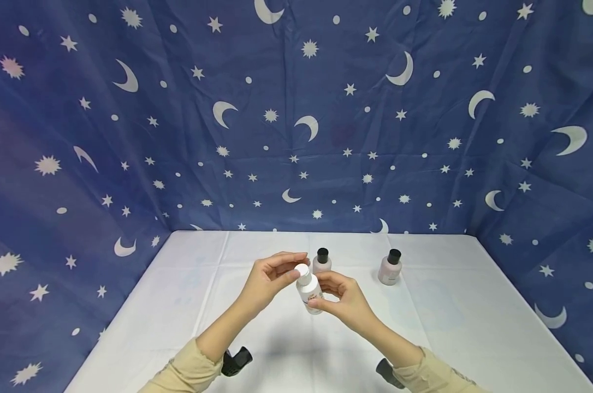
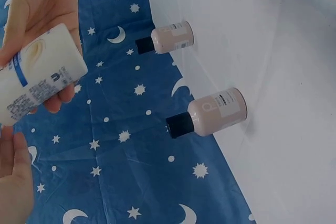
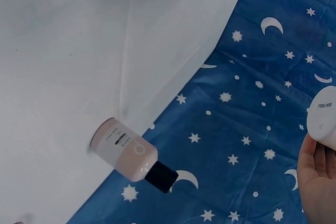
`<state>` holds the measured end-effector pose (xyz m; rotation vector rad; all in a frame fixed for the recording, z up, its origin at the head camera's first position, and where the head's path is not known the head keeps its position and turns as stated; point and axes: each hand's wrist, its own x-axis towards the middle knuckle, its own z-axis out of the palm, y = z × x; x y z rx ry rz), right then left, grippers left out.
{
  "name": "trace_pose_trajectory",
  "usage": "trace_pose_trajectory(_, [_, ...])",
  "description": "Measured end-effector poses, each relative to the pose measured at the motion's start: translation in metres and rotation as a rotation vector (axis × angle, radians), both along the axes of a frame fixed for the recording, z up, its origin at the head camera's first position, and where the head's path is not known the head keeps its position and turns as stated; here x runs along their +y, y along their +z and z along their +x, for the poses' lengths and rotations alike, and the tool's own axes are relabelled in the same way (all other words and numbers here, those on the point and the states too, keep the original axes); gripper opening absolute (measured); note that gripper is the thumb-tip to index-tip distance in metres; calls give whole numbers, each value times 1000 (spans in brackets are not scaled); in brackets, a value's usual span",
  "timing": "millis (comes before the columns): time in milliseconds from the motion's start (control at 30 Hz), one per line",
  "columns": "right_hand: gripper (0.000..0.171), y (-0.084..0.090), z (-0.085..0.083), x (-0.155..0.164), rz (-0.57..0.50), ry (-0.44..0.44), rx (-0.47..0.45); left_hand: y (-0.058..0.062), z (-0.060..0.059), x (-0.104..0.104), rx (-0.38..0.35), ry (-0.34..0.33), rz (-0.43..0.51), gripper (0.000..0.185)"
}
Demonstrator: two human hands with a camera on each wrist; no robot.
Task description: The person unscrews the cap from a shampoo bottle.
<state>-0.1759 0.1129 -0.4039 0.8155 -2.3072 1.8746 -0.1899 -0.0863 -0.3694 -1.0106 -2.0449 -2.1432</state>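
Note:
A white bottle (image 1: 312, 295) with a white cap (image 1: 302, 271) is held tilted above the white table, its cap toward my left. My right hand (image 1: 344, 301) grips the bottle's body, thumb in front and fingers behind. At the top, my left hand (image 1: 272, 277) pinches the cap between thumb and fingers. The left wrist view shows the printed label on the white bottle (image 2: 42, 72), while its round base (image 3: 321, 116) appears at the edge of the right wrist view. Whether the cap is loose cannot be seen.
Two pale pink bottles with black caps stand on the white table (image 1: 178, 295): one bottle (image 1: 322, 265) just behind my hands, the other bottle (image 1: 389, 271) further right. A blue moon-and-star curtain (image 1: 257, 180) surrounds the table's back and sides. Black devices (image 1: 236, 362) sit at both wrists.

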Motion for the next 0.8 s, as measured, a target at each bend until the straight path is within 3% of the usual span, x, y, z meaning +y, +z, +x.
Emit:
trace_pose_trajectory(233, [39, -6, 2, 2, -3, 3, -24, 0, 1, -6, -18, -66, -92, 43])
trace_pose_trajectory(433, [40, -5, 3, 3, -2, 13, -21, -1, 0, -9, -13, -136, -97, 43])
trace_pose_trajectory(800, [40, -4, 1, 0, 3, -3, -10, 2, -3, -11, 1, -172, -118, 42])
